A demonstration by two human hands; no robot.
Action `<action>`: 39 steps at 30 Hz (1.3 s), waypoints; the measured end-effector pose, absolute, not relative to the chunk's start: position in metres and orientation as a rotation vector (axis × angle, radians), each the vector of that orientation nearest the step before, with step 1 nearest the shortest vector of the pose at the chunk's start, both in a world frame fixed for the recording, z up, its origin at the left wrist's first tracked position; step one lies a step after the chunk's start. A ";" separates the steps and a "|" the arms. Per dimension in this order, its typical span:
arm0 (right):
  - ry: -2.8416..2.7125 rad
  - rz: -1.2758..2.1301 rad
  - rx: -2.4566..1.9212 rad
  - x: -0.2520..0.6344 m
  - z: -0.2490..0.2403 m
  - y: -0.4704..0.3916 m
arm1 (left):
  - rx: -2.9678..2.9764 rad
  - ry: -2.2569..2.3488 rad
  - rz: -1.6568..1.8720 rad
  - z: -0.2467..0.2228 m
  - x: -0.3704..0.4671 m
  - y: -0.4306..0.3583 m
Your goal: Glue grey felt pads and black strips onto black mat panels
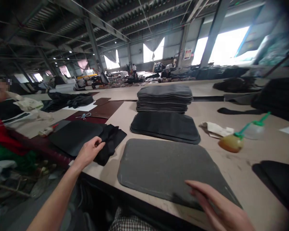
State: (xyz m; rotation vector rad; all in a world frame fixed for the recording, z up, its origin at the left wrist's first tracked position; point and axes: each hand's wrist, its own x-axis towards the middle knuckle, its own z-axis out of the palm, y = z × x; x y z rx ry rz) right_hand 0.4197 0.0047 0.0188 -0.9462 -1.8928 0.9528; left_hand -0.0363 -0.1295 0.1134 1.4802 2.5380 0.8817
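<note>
A large grey mat [163,170] with rounded corners lies flat at the table's front. Over its near right part hovers my right hand [216,202], fingers stretched out, with nothing visible in it. My left hand [90,152] is closed, thumb and fingertips drawn together, at a loose heap of black cloth pieces [109,141]. Whether it grips one of them is hidden. Left of that heap lies a flat black sheet [74,136]. Behind the grey mat sits a low stack of black mats [165,126], and beyond it a taller stack of grey mats [164,98].
To the right stand an amber squeeze bottle [231,142] and a clear one [254,130] with green spouts, beside a crumpled whitish cloth [216,129]. Black pieces [279,179] lie at the right edge. A co-worker in a red top [2,134] is at far left.
</note>
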 end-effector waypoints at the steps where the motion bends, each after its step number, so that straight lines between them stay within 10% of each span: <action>1: -1.957 1.025 -0.933 0.407 0.024 -0.004 | 1.408 2.377 1.019 0.122 -0.016 -0.131; 10: -1.477 1.830 -0.721 0.358 0.065 -0.047 | 1.560 1.632 0.819 0.093 0.171 -0.128; 30: -0.874 1.652 -1.197 0.482 0.056 -0.057 | 2.538 1.533 0.360 0.009 0.226 -0.039; 39: -1.215 1.807 -0.973 0.453 0.051 -0.067 | 1.425 1.259 0.725 0.061 0.233 -0.067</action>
